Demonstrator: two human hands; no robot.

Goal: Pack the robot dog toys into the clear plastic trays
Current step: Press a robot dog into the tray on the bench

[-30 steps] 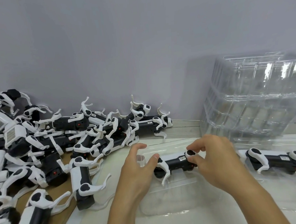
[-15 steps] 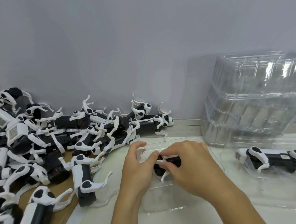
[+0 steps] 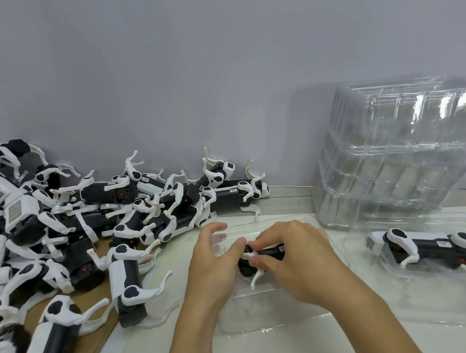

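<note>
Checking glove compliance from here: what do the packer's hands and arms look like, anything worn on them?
Nothing worn that shows. The left hand and right hand are bare, no gloves, and I see no rings, watch or wristband. Both forearms are bare down to the bottom edge of the picture, so no sleeves are in view. Fingernails look short and unpainted.

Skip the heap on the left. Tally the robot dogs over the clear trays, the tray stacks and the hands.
Robot dogs: 2, the held dog and the right dog
Tray stack: 1
Hands: 2, left hand, right hand
Total: 5
</note>
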